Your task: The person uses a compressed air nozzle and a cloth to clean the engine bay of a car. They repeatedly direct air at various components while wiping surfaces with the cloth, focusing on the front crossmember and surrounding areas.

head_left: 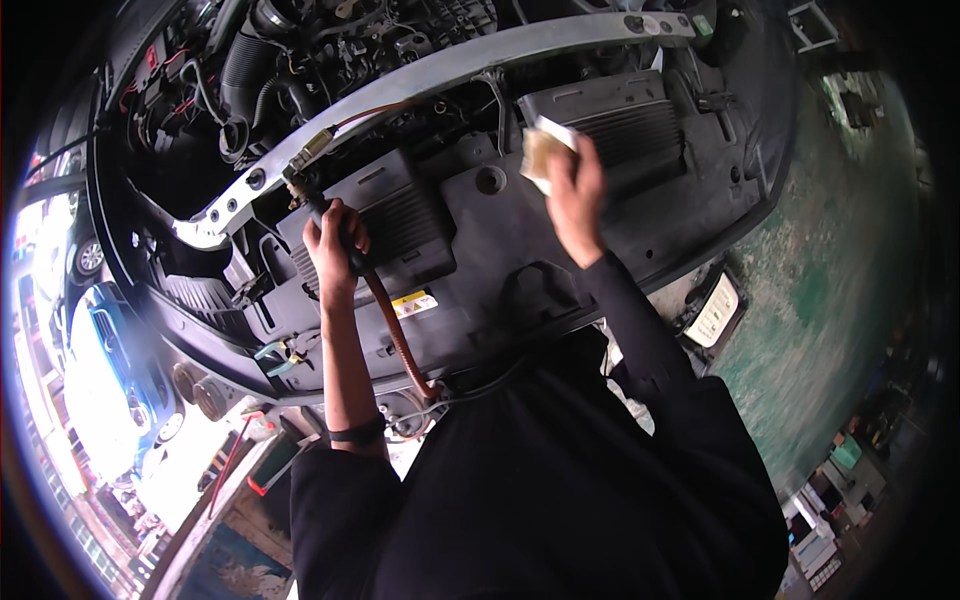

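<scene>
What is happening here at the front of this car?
A person leans over an open engine bay. The left hand grips an air blow gun fed by an orange hose, its nozzle near the silver crossbar. The right hand holds a folded cloth above the black plastic cover.

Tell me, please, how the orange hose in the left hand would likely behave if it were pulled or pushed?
The orange hose curves loosely from the left hand down toward the body, so it probably bends easily and would sag rather than stay straight. Its brass-coloured tip looks rigid and likely heavier, so that end may droop if released.
</scene>
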